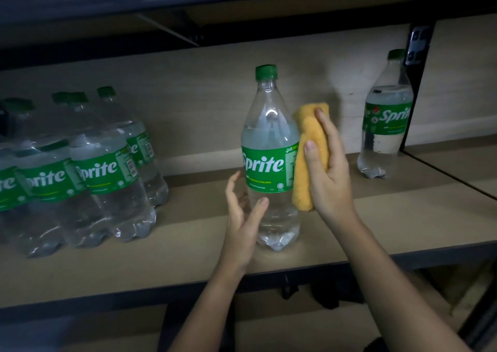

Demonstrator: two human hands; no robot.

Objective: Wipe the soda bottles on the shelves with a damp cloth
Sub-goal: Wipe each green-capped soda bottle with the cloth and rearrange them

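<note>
A clear Sprite bottle [270, 158] with a green cap and green label stands upright near the front of the wooden shelf [188, 252]. My right hand [329, 168] grips a folded orange cloth [309, 158] and holds it against the bottle's right side at label height. My left hand [243, 217] is at the bottle's lower left with fingers spread and loose; the thumb lies across the front of the clear lower part, the fingers reach behind it.
A shrink-wrapped pack of Sprite bottles [80, 174] fills the shelf's left side. One more Sprite bottle [386, 117] stands at the back right beside a dark upright post [415, 82]. Another shelf board runs overhead. The shelf's dark front rail is below my forearms.
</note>
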